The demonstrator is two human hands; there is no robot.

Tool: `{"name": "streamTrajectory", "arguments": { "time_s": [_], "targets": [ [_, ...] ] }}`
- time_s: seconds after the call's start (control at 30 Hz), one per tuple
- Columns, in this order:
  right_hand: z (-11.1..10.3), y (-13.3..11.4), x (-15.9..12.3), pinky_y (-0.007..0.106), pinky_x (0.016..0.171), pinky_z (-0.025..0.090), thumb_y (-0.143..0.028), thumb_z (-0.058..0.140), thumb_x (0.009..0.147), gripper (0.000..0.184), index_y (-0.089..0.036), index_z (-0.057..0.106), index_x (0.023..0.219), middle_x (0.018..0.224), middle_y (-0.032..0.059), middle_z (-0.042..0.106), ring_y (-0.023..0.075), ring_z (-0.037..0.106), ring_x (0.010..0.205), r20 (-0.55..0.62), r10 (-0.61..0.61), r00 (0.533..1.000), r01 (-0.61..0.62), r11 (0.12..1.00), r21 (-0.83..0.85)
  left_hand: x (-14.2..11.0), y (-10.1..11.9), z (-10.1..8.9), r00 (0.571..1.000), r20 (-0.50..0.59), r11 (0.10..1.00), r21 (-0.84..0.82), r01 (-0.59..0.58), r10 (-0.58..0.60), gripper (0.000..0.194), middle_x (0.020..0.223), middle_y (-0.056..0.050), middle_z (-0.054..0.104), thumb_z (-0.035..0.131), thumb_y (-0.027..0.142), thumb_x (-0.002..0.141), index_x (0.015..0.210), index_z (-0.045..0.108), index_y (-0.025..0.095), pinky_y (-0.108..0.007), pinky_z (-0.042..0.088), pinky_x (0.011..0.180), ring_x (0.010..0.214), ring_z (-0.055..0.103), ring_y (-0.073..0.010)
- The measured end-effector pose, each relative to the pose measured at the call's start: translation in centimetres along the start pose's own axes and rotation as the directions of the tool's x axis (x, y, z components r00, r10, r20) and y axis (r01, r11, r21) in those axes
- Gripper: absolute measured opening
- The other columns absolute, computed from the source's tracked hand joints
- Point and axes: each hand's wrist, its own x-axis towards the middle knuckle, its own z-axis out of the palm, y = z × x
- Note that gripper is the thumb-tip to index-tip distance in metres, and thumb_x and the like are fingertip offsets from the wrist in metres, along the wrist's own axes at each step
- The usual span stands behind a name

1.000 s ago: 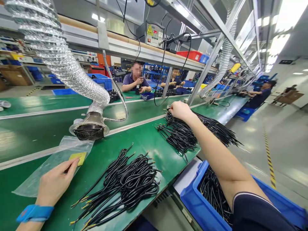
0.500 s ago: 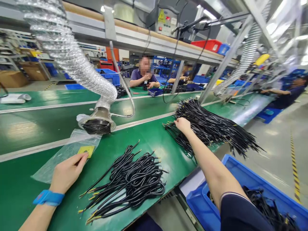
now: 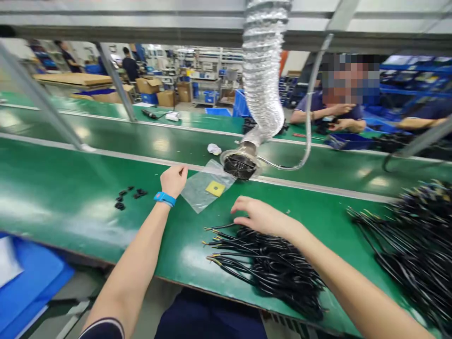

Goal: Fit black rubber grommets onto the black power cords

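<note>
My left hand (image 3: 173,181), with a blue wristband (image 3: 165,198), is closed at the left edge of a clear plastic bag (image 3: 197,194); what its fingers hold, if anything, is hidden. On the bag lies a yellow square pad (image 3: 215,188) with a dark spot in its middle. Over the upper end of a pile of black cables (image 3: 271,263) hovers my right hand (image 3: 259,216), its thumb and fingers apart with nothing visible between them. Bare wire ends point left from that pile. Several small black parts (image 3: 129,197) lie on the green bench to the left.
A flexible silver duct (image 3: 263,70) ends in a round hood (image 3: 240,165) behind the bag. More black cables (image 3: 416,245) are heaped at the right. Metal posts (image 3: 45,99) stand along the bench. A co-worker (image 3: 328,115) sits opposite. Blue bins (image 3: 31,287) are at lower left.
The view has swung left. My right hand has come from the large cable heap to the smaller pile, its fingers now apart. My left hand has moved off the yellow pad to the bag's left edge.
</note>
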Motion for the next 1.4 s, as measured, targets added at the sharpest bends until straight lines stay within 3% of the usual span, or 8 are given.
{"name": "streamTrajectory", "arguments": {
  "time_s": [0.27, 0.47, 0.8, 0.97, 1.1, 1.23, 1.3, 1.4],
  "targets": [
    [4.3, -1.3, 4.0, 0.026, 0.067, 0.04, -0.01, 0.063, 0.08, 0.013, -0.018, 0.057, 0.071, 0.085, 0.0041, 0.06, 0.0161, 0.056, 0.076, 0.215, -0.024, 0.976, 0.045, 0.995, -0.094, 0.1, -10.7, -6.5, 0.94, 0.138, 0.87, 0.439, 0.225, -0.313, 0.032, 0.103, -0.015, 0.066, 0.047, 0.03, 0.092, 0.1, 0.074, 0.015, -0.035, 0.047, 0.078, 0.097, 0.062, -0.0286],
    [3.3, 1.3, 5.2, 0.025, 0.061, 0.041, -0.022, 0.041, 0.094, 0.015, -0.018, 0.056, 0.091, 0.071, 0.0002, 0.062, 0.0139, 0.055, 0.061, 0.025, 0.123, 0.992, -0.126, 0.973, 0.192, -1.4, -14.0, -7.2, 0.944, 0.282, 0.922, 0.383, 0.054, -0.172, 0.037, 0.104, -0.013, 0.067, 0.052, 0.042, 0.089, 0.104, 0.075, 0.017, -0.035, 0.045, 0.089, 0.099, 0.059, -0.0276],
    [3.7, 4.5, 8.4, 0.026, 0.08, 0.045, -0.018, 0.05, 0.093, 0.026, -0.019, 0.073, 0.105, 0.103, 0.0078, 0.07, 0.0199, 0.065, 0.094, -0.239, 0.282, 0.929, -0.328, 0.927, -0.183, -2.0, -16.0, -6.9, 0.858, 0.51, 0.945, 0.25, -0.211, 0.057, 0.03, 0.102, -0.009, 0.07, 0.049, 0.033, 0.089, 0.094, 0.075, 0.02, -0.033, 0.046, 0.083, 0.093, 0.064, -0.0249],
    [4.5, 3.9, 8.2, 0.027, 0.07, 0.043, -0.012, 0.044, 0.092, 0.029, -0.014, 0.074, 0.093, 0.095, 0.0115, 0.069, 0.0205, 0.067, 0.083, -0.11, 0.191, 0.976, -0.22, 0.86, -0.461, -1.2, -13.9, -6.4, 0.938, 0.335, 0.967, 0.2, -0.157, 0.083, 0.028, 0.088, -0.01, 0.07, 0.051, 0.035, 0.087, 0.081, 0.074, 0.02, -0.036, 0.046, 0.08, 0.089, 0.063, -0.0271],
    [4.5, 3.8, 8.2, 0.027, 0.069, 0.042, -0.011, 0.045, 0.09, 0.028, -0.011, 0.073, 0.09, 0.093, 0.0133, 0.069, 0.0206, 0.067, 0.082, -0.121, 0.166, 0.979, -0.204, 0.851, -0.483, -0.2, -8.7, -4.4, 0.991, 0.126, 0.974, -0.22, 0.061, -0.034, 0.029, 0.085, -0.008, 0.069, 0.054, 0.04, 0.086, 0.084, 0.072, 0.018, -0.032, 0.05, 0.07, 0.074, 0.065, -0.0208],
    [4.4, 4.8, 7.9, 0.026, 0.072, 0.043, -0.026, 0.045, 0.093, 0.028, -0.018, 0.072, 0.095, 0.097, 0.0083, 0.071, 0.02, 0.066, 0.086, -0.367, 0.176, 0.913, -0.266, 0.941, -0.21, 0.6, -1.4, -0.9, 0.91, 0.348, 0.487, -0.769, 0.415, -0.225, 0.03, 0.07, -0.003, 0.065, 0.072, 0.041, 0.075, 0.086, 0.071, 0.013, -0.022, 0.045, 0.048, 0.052, 0.058, -0.012],
    [4.3, 5.3, 7.7, 0.027, 0.072, 0.044, -0.034, 0.046, 0.092, 0.029, -0.019, 0.071, 0.09, 0.093, 0.0065, 0.072, 0.0202, 0.065, 0.083, -0.47, 0.211, 0.857, -0.236, 0.972, 0.006, 0.6, 1.7, 0.9, 0.837, 0.513, 0.124, -0.833, 0.539, -0.192, 0.027, 0.07, -0.002, 0.065, 0.078, 0.033, 0.071, 0.086, 0.071, 0.011, -0.019, 0.046, 0.048, 0.053, 0.058, -0.0096],
    [4.1, 5.8, 7.5, 0.027, 0.065, 0.043, -0.044, 0.043, 0.092, 0.036, -0.018, 0.067, 0.081, 0.076, 0.0047, 0.068, 0.0186, 0.06, 0.069, -0.504, 0.213, 0.837, -0.109, 0.968, 0.228, 0.1, 4.8, 3.1, 0.781, 0.614, -0.085, -0.79, 0.608, -0.117, 0.016, 0.069, -0.004, 0.065, 0.074, 0.023, 0.077, 0.086, 0.07, 0.009, -0.019, 0.05, 0.055, 0.057, 0.061, -0.0092]
  ]
}}
